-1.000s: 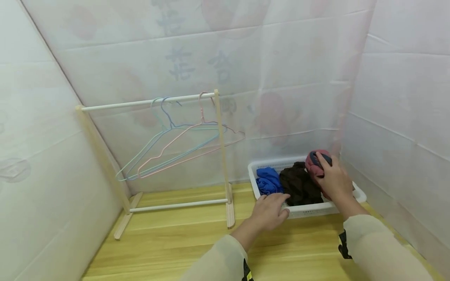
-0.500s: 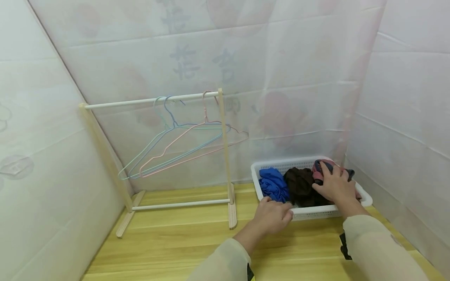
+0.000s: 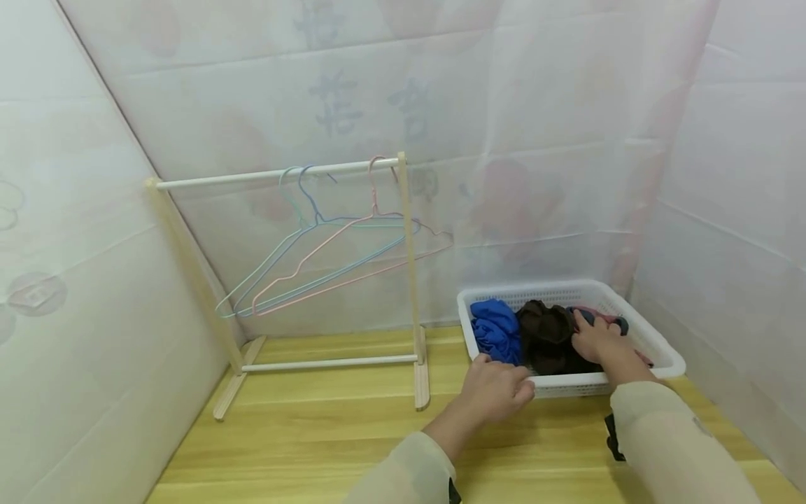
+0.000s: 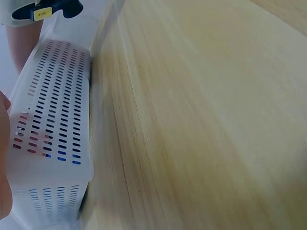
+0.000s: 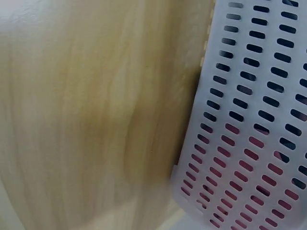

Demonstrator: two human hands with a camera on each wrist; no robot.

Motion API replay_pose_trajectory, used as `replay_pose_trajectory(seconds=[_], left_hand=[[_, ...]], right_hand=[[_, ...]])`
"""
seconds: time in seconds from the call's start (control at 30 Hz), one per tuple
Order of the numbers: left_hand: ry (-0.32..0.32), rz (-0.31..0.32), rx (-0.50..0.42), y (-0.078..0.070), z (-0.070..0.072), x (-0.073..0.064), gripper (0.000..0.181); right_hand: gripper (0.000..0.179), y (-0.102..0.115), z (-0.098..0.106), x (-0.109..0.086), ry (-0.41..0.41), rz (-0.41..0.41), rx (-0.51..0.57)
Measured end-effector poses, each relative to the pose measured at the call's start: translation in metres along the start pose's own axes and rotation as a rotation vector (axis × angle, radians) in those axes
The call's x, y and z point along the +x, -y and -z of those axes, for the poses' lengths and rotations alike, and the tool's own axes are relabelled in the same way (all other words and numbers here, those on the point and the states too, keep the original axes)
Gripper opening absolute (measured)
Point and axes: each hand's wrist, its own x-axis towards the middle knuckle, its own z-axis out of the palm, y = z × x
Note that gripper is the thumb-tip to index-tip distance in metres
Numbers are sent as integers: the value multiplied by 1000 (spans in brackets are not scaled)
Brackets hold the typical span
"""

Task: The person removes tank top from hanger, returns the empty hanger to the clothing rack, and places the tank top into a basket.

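My left hand [image 3: 494, 388] holds the near left rim of a white perforated plastic basket [image 3: 567, 381], fingers over the edge and thumb outside. Inside the basket, a crumpled blue cloth [image 3: 496, 329] lies at the left and a dark brown cloth [image 3: 543, 332] in the middle. At the right, my right hand [image 3: 601, 344] rests with fingers spread on a bundled red and navy cloth [image 3: 620, 324], partly hiding it. The left wrist view catches the basket's side [image 4: 57, 96] and a bit of my left hand [image 4: 4, 163]. In the right wrist view, red and dark cloth shows through the basket's holes [image 5: 249, 139].
A small wooden rack [image 3: 411, 280] with a white top bar [image 3: 252, 176] stands left of the basket. Green, blue and pink hangers [image 3: 343, 227] hang on it. Pale fabric walls [image 3: 535, 105] close off the back and sides of the wooden tabletop [image 3: 327, 420].
My right hand has lowered the red and navy bundle into the basket's right part, and its fingers have loosened. My left hand stays at the rim. The view has shifted slightly.
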Motion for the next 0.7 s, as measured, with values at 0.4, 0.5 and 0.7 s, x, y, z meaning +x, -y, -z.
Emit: replay_pose_trajectory(seconds=[0.4,0.5,0.7], left_hand=[[66,24,-14,-2,1,1,43],[51,35,-124,3,3,3,38],[-44,61,-511,25,14,-2,34]], right_hand=[[73,-4,-4,5,-125,26,-6],[68,1,-4,5,-299,46,-59],[51,15,-5,5,-493,123,-28]])
